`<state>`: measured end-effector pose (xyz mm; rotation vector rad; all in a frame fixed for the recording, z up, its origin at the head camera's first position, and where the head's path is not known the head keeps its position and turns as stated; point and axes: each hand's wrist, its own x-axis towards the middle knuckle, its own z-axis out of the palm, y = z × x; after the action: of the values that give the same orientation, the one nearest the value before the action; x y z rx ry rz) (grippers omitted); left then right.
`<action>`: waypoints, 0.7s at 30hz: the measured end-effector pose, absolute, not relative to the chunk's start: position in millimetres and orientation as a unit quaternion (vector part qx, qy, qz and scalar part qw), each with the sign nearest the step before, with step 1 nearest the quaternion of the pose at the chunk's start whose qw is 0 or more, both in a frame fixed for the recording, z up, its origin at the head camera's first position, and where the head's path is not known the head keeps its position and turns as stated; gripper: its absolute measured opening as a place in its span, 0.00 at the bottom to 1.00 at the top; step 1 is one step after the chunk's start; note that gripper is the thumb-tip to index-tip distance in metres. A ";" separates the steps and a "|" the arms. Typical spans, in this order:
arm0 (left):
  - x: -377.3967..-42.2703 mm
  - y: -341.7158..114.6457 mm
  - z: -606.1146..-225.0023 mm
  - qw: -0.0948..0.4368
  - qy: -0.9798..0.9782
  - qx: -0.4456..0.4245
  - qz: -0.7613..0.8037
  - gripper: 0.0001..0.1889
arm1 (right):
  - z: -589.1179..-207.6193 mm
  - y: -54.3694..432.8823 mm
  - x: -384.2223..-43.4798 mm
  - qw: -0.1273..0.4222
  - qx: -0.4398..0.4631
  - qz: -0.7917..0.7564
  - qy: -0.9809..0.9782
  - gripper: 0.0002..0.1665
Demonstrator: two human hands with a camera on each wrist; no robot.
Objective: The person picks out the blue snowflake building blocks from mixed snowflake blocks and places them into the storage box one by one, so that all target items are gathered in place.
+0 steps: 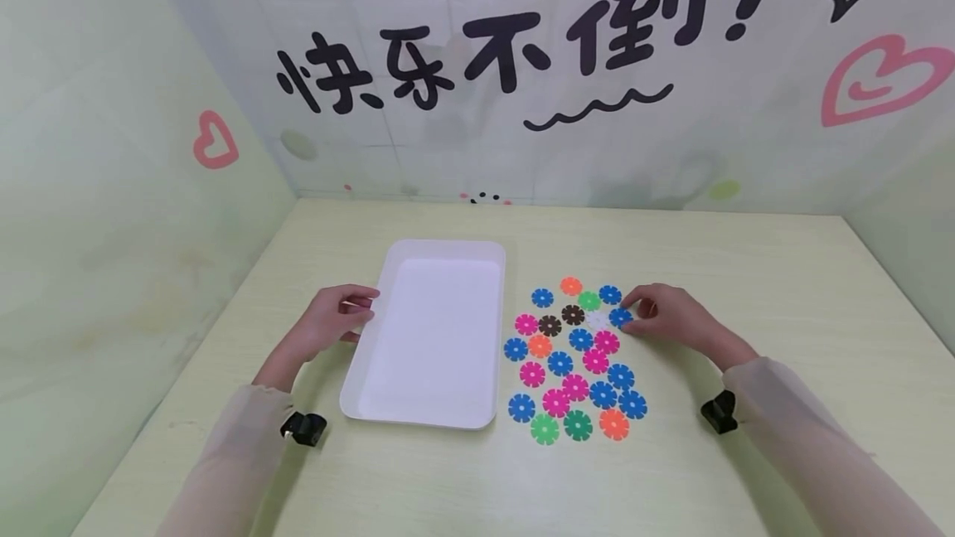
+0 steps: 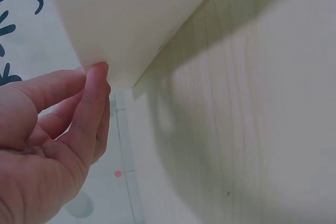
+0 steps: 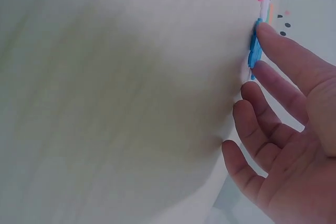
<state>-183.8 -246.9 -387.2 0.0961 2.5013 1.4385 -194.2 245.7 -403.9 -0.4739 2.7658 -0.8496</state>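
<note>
On the table lies a white rectangular tray point(image 1: 440, 417), its inside bare. My left hand point(image 1: 336, 323) pinches the tray's left rim; in the left wrist view its fingers point(image 2: 97, 85) meet at the edge of the tray point(image 2: 126, 19). To the right of the tray, several flat, notched plastic snowflake discs in blue, pink, orange, green, black and white are spread out. At their right edge my right hand point(image 1: 675, 317) has thumb and index finger on opposite sides of a blue snowflake disc point(image 1: 618, 318), gripping it flat at table level. The right wrist view shows that blue disc point(image 3: 255, 45) edge-on.
Nearest the front are a dark green disc point(image 1: 578, 426) and an orange disc point(image 1: 614, 424). The pale wooden table point(image 1: 462, 487) runs back to a printed wall point(image 1: 448, 164) with black lettering. Each wrist wears a small black device point(image 1: 306, 428).
</note>
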 end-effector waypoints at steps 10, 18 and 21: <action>-184.0 -247.4 -388.5 0.129 0.859 0.031 0.495 0.20 | -402.8 242.7 -193.6 0.106 -0.156 -0.293 0.938 0.20; -182.9 -246.5 -388.6 0.125 0.855 0.032 0.502 0.20 | -405.9 240.9 -192.0 0.084 -0.151 -0.293 0.940 0.19; -182.6 -246.4 -388.7 0.124 0.856 0.033 0.501 0.20 | -406.9 239.6 -191.2 0.073 -0.154 -0.295 0.940 0.19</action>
<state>-182.6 -246.4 -388.7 0.0957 2.4957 1.4615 -191.2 239.6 -406.9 -0.4619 2.8239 -0.8870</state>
